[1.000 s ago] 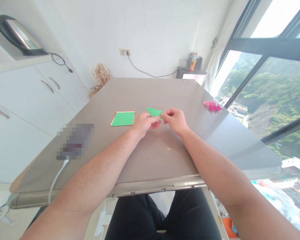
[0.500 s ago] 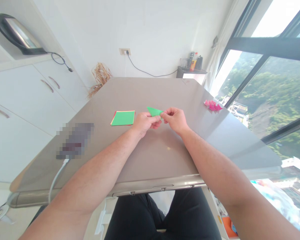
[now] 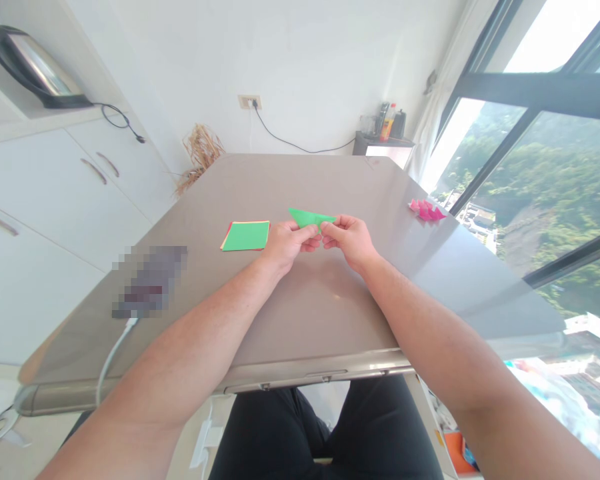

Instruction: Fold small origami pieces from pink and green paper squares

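The green paper (image 3: 309, 217) has shifted slightly leftward and away; its long edge runs left-right, sharp tip pointing left, fingers of left hand (image 3: 285, 244) and right hand (image 3: 351, 240) pinching it.

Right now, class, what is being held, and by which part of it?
The green paper, pinched at its near side by the left hand and right hand.

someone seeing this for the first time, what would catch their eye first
Probably the folded bright green paper, pinched by the left hand and right hand over the glossy grey-brown tabletop. Next, the green-topped stack of coloured paper, lying just left of the hands. Then the bright pink pointed pieces near the tabletop's right edge, beside the dark-framed window.
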`<action>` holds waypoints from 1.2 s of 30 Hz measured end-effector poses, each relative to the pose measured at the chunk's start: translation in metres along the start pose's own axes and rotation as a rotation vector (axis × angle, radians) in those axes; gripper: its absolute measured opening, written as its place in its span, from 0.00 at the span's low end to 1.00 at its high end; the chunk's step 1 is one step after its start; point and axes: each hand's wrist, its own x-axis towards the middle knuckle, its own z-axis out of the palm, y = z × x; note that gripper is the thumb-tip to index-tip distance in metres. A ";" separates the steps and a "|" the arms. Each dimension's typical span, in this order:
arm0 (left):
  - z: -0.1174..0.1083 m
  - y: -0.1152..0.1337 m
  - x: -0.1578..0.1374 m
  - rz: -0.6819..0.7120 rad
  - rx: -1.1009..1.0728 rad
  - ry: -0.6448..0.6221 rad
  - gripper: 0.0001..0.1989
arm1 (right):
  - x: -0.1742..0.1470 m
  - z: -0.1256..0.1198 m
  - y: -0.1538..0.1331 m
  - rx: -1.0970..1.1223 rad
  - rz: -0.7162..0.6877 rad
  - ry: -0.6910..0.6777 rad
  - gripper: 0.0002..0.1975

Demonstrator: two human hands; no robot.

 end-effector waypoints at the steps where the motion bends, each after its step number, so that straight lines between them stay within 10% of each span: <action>1: 0.000 0.000 0.000 -0.002 0.001 -0.001 0.13 | 0.000 0.000 0.000 0.003 0.003 0.002 0.14; 36: 0.002 0.002 -0.002 0.011 0.012 0.013 0.11 | -0.002 0.000 -0.003 0.032 0.005 0.015 0.17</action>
